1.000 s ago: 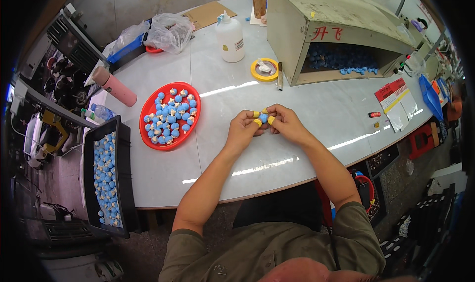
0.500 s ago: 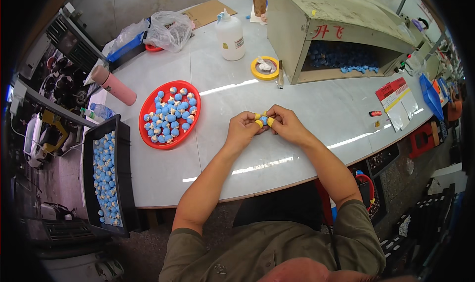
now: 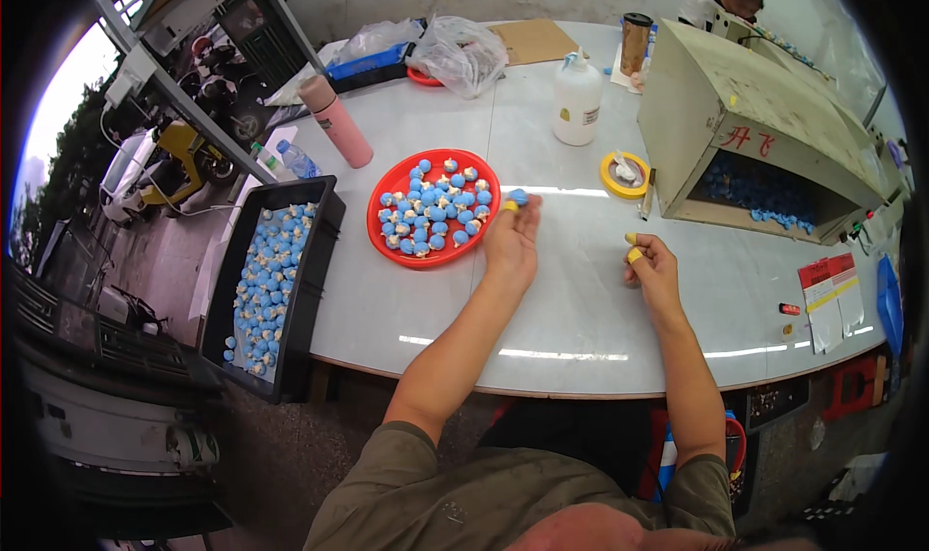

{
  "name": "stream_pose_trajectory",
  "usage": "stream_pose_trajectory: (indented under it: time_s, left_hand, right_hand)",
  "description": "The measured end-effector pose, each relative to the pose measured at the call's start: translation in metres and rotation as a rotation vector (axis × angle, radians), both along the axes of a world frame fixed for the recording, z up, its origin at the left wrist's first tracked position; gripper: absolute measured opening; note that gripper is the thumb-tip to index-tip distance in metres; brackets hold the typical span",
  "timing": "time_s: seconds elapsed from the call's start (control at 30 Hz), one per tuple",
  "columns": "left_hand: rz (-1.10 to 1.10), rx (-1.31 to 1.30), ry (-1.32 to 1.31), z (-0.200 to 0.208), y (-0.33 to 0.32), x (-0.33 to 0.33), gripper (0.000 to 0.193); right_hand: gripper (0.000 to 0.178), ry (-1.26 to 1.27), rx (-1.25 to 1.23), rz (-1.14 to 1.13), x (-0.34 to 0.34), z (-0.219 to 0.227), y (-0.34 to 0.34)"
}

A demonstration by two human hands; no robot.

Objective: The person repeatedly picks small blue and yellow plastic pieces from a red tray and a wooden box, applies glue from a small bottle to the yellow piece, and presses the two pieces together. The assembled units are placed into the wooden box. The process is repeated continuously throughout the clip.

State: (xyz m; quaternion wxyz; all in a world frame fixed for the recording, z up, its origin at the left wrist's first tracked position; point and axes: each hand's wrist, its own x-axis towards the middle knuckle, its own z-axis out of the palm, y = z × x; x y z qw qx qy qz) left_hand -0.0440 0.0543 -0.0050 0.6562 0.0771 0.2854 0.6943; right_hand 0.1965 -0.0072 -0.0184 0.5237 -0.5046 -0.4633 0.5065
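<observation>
My left hand is just right of a round red tray, its thumb and fingertips closed on a small blue piece. Inside the tray lie several small blue balls with cream-coloured, pointed tips. My right hand hovers over the table's right half, fingers loosely bent and apart, and nothing shows in them. Yellow tape wraps some fingertips of both hands. The palm side of the right hand is partly hidden.
A black bin of similar balls stands at the left table edge. Farther back are a pink bottle, a white squeeze bottle and a yellow tape roll. A beige box holds blue pieces. Another person sits behind it.
My hands have parted. The left has gone toward the red tray with the blue piece; the right has drawn away to the right. The view has turned left.
</observation>
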Motion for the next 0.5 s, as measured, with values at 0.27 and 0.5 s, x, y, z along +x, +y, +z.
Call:
stream_pose_trajectory:
  time_s: [0.27, 0.5]
  left_hand:
    - [0.098, 0.037, -0.058, 0.000, 0.015, -0.008, 0.035]
    - [-0.151, -0.016, 0.123, -0.008, -0.010, 0.016, 0.040]
  right_hand:
    - [0.024, 0.028, 0.000, -0.074, 0.007, -0.007, 0.001]
    - [0.018, 0.198, -0.052, -0.325, 0.024, 0.020, 0.005]
